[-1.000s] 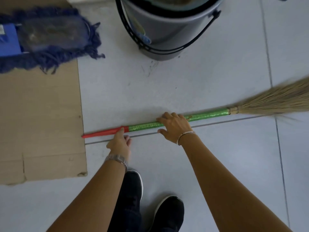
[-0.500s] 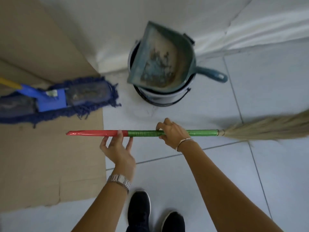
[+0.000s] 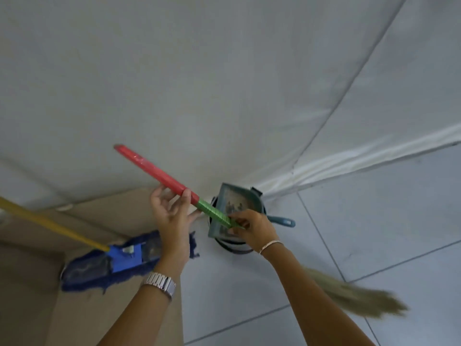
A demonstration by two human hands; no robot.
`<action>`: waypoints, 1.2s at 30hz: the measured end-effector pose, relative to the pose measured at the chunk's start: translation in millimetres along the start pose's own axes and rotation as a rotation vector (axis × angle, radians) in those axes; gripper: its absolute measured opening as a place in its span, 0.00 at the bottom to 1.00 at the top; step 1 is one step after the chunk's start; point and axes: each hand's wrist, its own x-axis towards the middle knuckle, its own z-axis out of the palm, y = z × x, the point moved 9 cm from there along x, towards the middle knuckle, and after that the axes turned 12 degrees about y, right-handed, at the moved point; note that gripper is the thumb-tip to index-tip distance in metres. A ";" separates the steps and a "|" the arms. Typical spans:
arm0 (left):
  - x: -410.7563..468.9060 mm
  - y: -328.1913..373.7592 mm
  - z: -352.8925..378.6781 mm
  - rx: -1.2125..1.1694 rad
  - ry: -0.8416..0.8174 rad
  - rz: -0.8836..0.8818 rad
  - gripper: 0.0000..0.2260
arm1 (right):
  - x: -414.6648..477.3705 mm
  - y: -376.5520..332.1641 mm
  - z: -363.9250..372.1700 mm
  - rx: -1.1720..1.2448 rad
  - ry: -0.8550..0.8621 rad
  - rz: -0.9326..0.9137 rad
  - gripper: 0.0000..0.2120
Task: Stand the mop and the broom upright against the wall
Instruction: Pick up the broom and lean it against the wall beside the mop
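Observation:
I hold the broom [image 3: 159, 171] off the floor, tilted with its red handle end up to the left. Its green part runs down into my right hand [image 3: 252, 227], which is closed around it. My left hand [image 3: 172, 216] cradles the red part from below, with the thumb on it and the fingers loosely spread. The straw bristles [image 3: 359, 297] trail low at the right, blurred, behind my right forearm. The mop lies on the floor at the left: a blue fringed head [image 3: 99, 264] with a yellow handle [image 3: 50, 224] slanting up left. The white wall [image 3: 224, 83] rises ahead.
A grey bucket [image 3: 232, 247] with a teal dustpan [image 3: 237, 203] standing in it sits by the wall corner, right behind my right hand. Brown cardboard [image 3: 82, 315] covers the floor at the left under the mop. Pale floor tiles [image 3: 374, 221] spread to the right.
The broom went from lying flat on the floor to lifted and tilted, red end raised toward the wall. My view swung up from the floor to the wall.

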 end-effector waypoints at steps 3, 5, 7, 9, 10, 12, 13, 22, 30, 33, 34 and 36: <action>-13.9 82.0 41.5 0.002 -0.127 0.097 0.15 | -8.3 -40.6 -53.5 0.142 0.136 0.047 0.14; -27.0 138.9 62.9 0.013 -0.200 0.145 0.15 | -16.7 -76.2 -88.6 0.245 0.171 0.051 0.15; -35.7 192.3 78.3 0.023 -0.228 0.178 0.15 | -23.2 -116.3 -115.3 0.338 0.170 0.028 0.15; -42.3 256.9 92.5 0.032 -0.247 0.234 0.15 | -26.9 -165.9 -148.5 0.395 0.188 -0.018 0.15; -46.3 288.0 97.5 0.041 -0.264 0.265 0.14 | -28.6 -188.8 -160.7 0.436 0.187 -0.039 0.15; -54.7 360.5 102.2 0.053 -0.299 0.340 0.15 | -33.4 -244.4 -190.6 0.502 0.183 -0.076 0.16; -58.4 391.3 102.2 0.066 -0.316 0.374 0.15 | -36.1 -270.5 -200.8 0.534 0.174 -0.105 0.15; -92.2 595.3 42.5 0.128 -0.331 0.600 0.15 | -80.1 -471.1 -238.9 0.598 0.110 -0.303 0.17; -70.8 686.6 -74.0 0.128 -0.207 0.708 0.15 | -117.7 -608.4 -186.2 0.549 0.050 -0.449 0.17; -46.1 698.8 -125.2 0.107 -0.177 0.682 0.15 | -130.5 -645.9 -146.7 0.549 0.017 -0.454 0.14; -37.6 701.1 -140.6 0.096 -0.167 0.670 0.15 | -132.9 -656.4 -134.0 0.547 0.018 -0.453 0.15; -13.2 701.1 -182.0 0.090 -0.142 0.635 0.15 | -140.4 -677.3 -95.2 0.554 0.007 -0.447 0.15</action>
